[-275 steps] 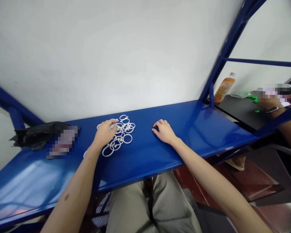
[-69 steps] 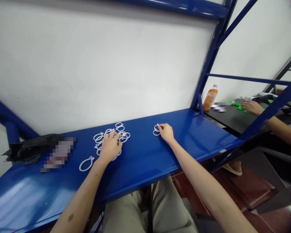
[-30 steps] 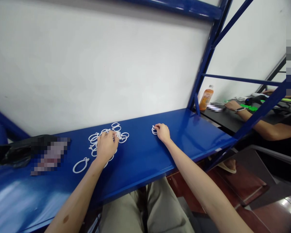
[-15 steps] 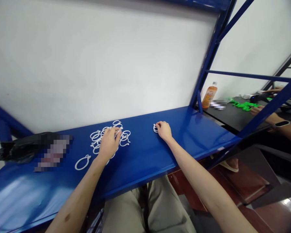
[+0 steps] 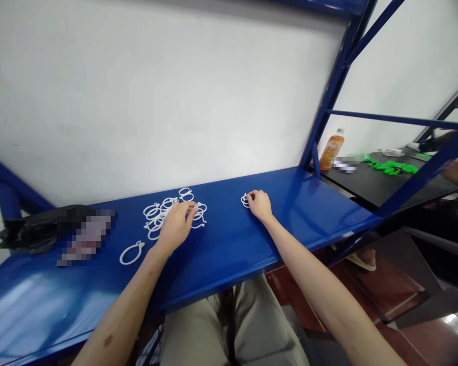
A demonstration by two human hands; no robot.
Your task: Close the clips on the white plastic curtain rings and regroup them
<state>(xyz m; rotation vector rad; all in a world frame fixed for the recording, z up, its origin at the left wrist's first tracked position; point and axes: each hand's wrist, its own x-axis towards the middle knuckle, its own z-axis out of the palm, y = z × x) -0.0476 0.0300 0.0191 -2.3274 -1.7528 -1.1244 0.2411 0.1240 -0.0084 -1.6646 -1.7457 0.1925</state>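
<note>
White rings (image 5: 159,220) left of centre look mid-pick, my left hand (image 5: 177,222) pinching one, right hand (image 5: 260,205) gripping a small bunch (image 5: 245,201) mid-frame, so I'd say pull gently.

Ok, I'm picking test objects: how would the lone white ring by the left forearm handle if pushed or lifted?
The ring is probably light, being a thin band around an open middle. It looks fairly stiff, with a neat rounded outline. Pushed, it would likely slide rather than roll, lying flat on the table.
</note>
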